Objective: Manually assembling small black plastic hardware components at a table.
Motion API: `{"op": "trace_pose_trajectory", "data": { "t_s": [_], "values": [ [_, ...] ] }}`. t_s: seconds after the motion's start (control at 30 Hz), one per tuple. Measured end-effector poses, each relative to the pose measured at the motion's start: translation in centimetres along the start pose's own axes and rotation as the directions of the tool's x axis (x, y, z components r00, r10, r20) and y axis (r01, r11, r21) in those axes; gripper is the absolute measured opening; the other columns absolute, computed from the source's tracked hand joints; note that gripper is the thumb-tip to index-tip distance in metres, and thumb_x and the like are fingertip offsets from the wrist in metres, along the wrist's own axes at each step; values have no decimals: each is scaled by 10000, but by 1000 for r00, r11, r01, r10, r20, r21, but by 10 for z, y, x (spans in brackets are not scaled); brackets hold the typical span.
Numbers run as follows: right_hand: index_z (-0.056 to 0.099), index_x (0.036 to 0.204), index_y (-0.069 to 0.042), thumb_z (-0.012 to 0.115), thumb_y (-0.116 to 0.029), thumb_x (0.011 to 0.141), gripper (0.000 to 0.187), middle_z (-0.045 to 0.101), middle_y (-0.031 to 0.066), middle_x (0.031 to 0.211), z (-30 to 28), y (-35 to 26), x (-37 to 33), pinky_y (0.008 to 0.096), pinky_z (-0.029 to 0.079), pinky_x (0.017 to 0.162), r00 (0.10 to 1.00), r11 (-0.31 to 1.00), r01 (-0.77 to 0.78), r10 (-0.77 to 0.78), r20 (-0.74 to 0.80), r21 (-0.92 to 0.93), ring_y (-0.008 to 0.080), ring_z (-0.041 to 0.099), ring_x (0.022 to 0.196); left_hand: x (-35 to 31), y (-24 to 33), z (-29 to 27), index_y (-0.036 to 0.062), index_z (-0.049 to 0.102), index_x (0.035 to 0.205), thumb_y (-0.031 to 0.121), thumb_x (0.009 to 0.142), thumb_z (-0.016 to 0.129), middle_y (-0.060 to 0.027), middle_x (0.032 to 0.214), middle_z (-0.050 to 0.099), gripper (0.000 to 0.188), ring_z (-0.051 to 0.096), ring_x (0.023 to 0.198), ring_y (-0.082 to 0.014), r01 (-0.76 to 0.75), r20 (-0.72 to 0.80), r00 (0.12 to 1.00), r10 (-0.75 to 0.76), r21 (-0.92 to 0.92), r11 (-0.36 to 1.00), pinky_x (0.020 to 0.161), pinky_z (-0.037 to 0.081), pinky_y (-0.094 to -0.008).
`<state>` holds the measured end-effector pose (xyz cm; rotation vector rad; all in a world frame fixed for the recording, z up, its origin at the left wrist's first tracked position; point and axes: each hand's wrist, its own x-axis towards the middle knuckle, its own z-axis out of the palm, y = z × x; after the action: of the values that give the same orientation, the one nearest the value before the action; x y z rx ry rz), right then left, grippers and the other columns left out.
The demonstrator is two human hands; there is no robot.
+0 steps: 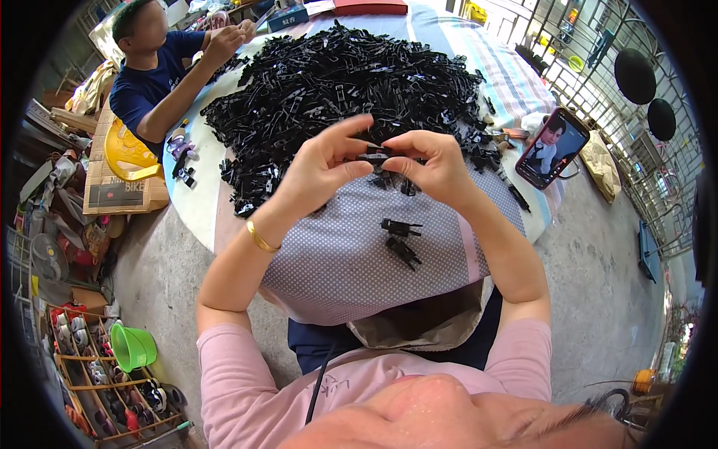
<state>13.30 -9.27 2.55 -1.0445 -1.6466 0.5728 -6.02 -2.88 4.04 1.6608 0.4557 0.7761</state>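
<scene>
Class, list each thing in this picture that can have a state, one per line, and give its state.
Left hand: fingers closed on the held black part
Right hand: fingers closed on the same part
Held black part: raised off the cloth
Loose black parts: lying on the cloth
Black heap: piled, jumbled
Phone: screen lit
Paper bag: mouth open
Green bucket: uncovered

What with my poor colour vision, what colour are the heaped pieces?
The heaped pieces are black, best seen in the head view.
</scene>
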Motion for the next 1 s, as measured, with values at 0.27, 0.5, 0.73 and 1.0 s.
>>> {"op": "trace_pose_trajectory", "data": {
  "t_s": [0.27, 0.5, 0.73, 1.0],
  "values": [
    [671, 848, 12, 723, -174, 702, 242, 647, 116, 704, -14, -11, 0, 261, 475, 564, 732, 948, -52, 250, 634, -315, 172, 614, 601, -19, 25, -37, 61, 566, 1087, 151, 541, 779, -93, 920, 553, 593, 566, 827, -248, -59, 147, 956, -254, 944, 324, 720, 471, -329],
    [677, 806, -18, 698, -220, 720, 220, 642, 105, 685, -28, -7, 2, 299, 476, 570, 820, 925, -51, 253, 513, -376, 198, 610, 608, -8, 5, -16, 17, 617, 1005, 85, 655, 705, -129, 903, 558, 368, 569, 870, -298, -87, 192, 947, -257, 926, 368, 781, 466, -356],
    [614, 1025, -59, 633, -67, 742, 284, 535, 81, 922, -22, 17, -5, 315, 487, 673, 959, 757, 134, 64, 277, -639, 225, 593, 746, 4, -28, 7, 39, 614, 905, 126, 736, 632, -91, 893, 550, 191, 545, 904, -252, -144, 128, 990, 65, 900, 412, 779, 473, -347],
    [606, 811, -64, 638, -109, 739, 90, 532, 54, 850, -10, 14, -4, 324, 488, 689, 975, 497, 159, 56, 214, -853, 217, 551, 806, 5, -29, 9, 15, 616, 796, 60, 681, 678, -74, 857, 591, 138, 555, 849, -240, -117, 46, 990, 134, 800, 588, 788, 466, -331]
  ]
}}
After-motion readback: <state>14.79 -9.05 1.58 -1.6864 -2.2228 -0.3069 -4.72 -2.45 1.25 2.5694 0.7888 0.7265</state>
